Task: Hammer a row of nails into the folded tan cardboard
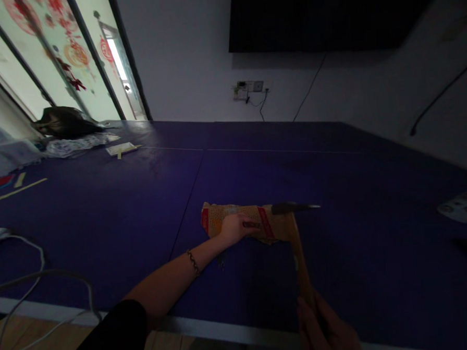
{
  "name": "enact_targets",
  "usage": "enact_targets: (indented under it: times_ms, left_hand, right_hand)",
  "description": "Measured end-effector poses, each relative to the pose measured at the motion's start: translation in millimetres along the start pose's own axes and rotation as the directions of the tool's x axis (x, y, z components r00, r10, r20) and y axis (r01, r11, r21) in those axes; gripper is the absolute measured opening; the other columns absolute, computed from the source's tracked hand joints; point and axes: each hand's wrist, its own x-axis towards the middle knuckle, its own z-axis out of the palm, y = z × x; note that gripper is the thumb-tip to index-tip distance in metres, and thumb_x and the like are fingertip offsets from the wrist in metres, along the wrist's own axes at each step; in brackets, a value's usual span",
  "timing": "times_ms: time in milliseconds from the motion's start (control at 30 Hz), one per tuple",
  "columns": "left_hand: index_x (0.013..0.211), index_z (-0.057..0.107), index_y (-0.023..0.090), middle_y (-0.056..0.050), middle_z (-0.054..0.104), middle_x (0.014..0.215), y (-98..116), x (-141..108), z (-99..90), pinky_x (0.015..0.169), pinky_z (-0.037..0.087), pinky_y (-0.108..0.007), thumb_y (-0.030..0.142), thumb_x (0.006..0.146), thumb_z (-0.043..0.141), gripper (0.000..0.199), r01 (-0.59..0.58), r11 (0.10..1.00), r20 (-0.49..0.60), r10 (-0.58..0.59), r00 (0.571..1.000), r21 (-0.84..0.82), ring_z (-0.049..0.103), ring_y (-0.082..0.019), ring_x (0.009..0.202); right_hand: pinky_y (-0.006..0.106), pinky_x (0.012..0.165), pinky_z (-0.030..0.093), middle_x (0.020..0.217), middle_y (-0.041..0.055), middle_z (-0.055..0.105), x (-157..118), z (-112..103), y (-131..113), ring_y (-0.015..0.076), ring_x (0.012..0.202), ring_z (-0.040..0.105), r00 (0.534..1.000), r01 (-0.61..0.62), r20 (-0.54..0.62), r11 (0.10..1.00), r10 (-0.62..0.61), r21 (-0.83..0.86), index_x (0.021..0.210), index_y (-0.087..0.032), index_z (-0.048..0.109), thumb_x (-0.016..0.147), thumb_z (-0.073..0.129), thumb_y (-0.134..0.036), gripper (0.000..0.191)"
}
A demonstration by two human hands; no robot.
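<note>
Hammer at the cardboard's 3 o'clock end, left hand at its middle

Taking the printed cardboard [265, 225] as the clock's centre, with 12 pointing away from the person, it lies on the near part of the dark blue tabletop [114, 218]. The left hand [236, 228] rests on it, fingers bunched; whether they pinch anything small, I cannot tell. The right hand [327, 327], at 5 o'clock and well apart from the left, is clamped round the handle of the hammer [299, 252]. The hammer's head overlaps the 3 o'clock end; whether it touches or hovers is unclear. Thin dark pieces [221, 260], perhaps nails, lie at 7 o'clock beside the left wrist.

To work well here, I would hold the cardboard flat, leave the fingertips clear of the head's path, and favour short, square taps over a wide swing. The dim light makes careful aim more important.

As for containers, a clear plastic box or bag [11, 155] stands far off between 9 and 10 o'clock, its contents too blurred to name. Near 10 o'clock are a dark bag [66, 123], whose inside is hidden, and a shallow pale tray-like piece [121, 148] with a light strip at its front edge
</note>
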Motion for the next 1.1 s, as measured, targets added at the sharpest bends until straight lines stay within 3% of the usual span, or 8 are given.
enact_targets:
  times_ms: [100, 267, 600, 733, 867, 1000, 1100]
  left_hand:
    - [0.091, 0.073, 0.024, 0.0, 0.071, 0.09, 0.0, 1.1, 0.8, 0.065, 0.042, -0.02, 0.044, 0.077, 0.063, 0.027, 0.007, 1.0, -0.002, -0.007, 1.0, 0.006, 0.064, -0.014, 0.079]
    - [0.083, 0.074, 0.023, 0.001, 0.071, 0.086, -1.2, 2.8, 3.0, 0.062, 0.041, -0.02, 0.043, 0.079, 0.06, 0.025, 0.022, 1.0, 0.013, -0.022, 1.0, 0.02, 0.063, -0.014, 0.079]
    - [0.085, 0.073, 0.021, 0.0, 0.07, 0.088, -1.9, 0.8, -1.8, 0.068, 0.043, -0.02, 0.033, 0.075, 0.066, 0.017, 0.026, 0.998, 0.058, -0.023, 0.998, -0.052, 0.062, -0.014, 0.08]
    - [0.097, 0.069, 0.016, -0.002, 0.07, 0.082, -4.9, -1.0, -9.9, 0.064, 0.046, -0.02, 0.023, 0.066, 0.074, 0.032, 0.008, 0.992, 0.105, 0.006, 0.995, -0.127, 0.063, -0.013, 0.07]
    - [0.111, 0.061, 0.015, -0.002, 0.069, 0.084, -3.1, -3.1, -34.3, 0.065, 0.049, -0.02, 0.015, 0.065, 0.074, 0.048, -0.031, 0.978, 0.117, 0.055, 0.992, -0.205, 0.063, -0.011, 0.067]
    - [0.106, 0.061, 0.012, -0.006, 0.066, 0.096, 2.7, -14.2, -76.8, 0.076, 0.048, -0.021, 0.017, 0.076, 0.063, 0.031, -0.049, 0.973, 0.006, 0.052, 0.999, -0.224, 0.062, -0.011, 0.081]
    - [0.088, 0.066, 0.014, -0.005, 0.066, 0.089, 5.3, -37.1, -103.0, 0.074, 0.046, -0.021, 0.017, 0.076, 0.06, 0.013, -0.019, 0.989, -0.112, 0.003, 0.994, -0.144, 0.06, -0.013, 0.08]
  right_hand:
    - [0.022, 0.035, 0.041, 0.045, -0.0022, 0.057, 10.1, 2.7, 2.0, 0.0132, 0.036, 0.051, 0.997, -0.064, 0.053, 0.994, 0.06, 0.087, 0.104, -0.01, 0.061, 0.071, 0.054, -0.06, 0.06]
    - [0.02, 0.032, 0.036, 0.041, -0.007, 0.047, 17.7, 13.9, 4.0, 0.0098, 0.033, 0.044, 0.995, -0.1, 0.001, 0.977, 0.102, 0.188, 0.094, -0.014, 0.062, 0.071, 0.054, -0.061, 0.053]
    - [0.019, 0.031, 0.034, 0.046, -0.009, 0.044, 22.0, 19.9, 2.8, 0.0075, 0.034, 0.04, 0.974, -0.218, 0.143, 0.902, 0.176, 0.374, 0.096, -0.014, 0.059, 0.065, 0.059, -0.063, 0.058]
    - [0.018, 0.031, 0.032, 0.046, -0.0096, 0.043, 23.0, 21.8, 2.9, 0.0062, 0.033, 0.039, 0.976, -0.207, 0.151, 0.887, 0.157, 0.413, 0.098, -0.013, 0.058, 0.068, 0.058, -0.061, 0.057]
    - [0.017, 0.03, 0.033, 0.046, -0.0097, 0.044, 23.2, 24.1, 5.1, 0.0055, 0.032, 0.039, 0.982, -0.182, 0.13, 0.876, 0.137, 0.447, 0.095, -0.014, 0.058, 0.069, 0.059, -0.059, 0.052]
    - [0.017, 0.028, 0.032, 0.046, -0.01, 0.043, 22.3, 24.9, 3.7, 0.0052, 0.031, 0.039, 0.985, -0.167, 0.124, 0.867, 0.123, 0.47, 0.082, -0.016, 0.057, 0.071, 0.057, -0.059, 0.044]
    - [0.017, 0.028, 0.033, 0.046, -0.0097, 0.044, 22.6, 25.0, 2.6, 0.0047, 0.03, 0.038, 0.985, -0.157, 0.135, 0.874, 0.106, 0.46, 0.078, -0.017, 0.055, 0.072, 0.055, -0.061, 0.044]
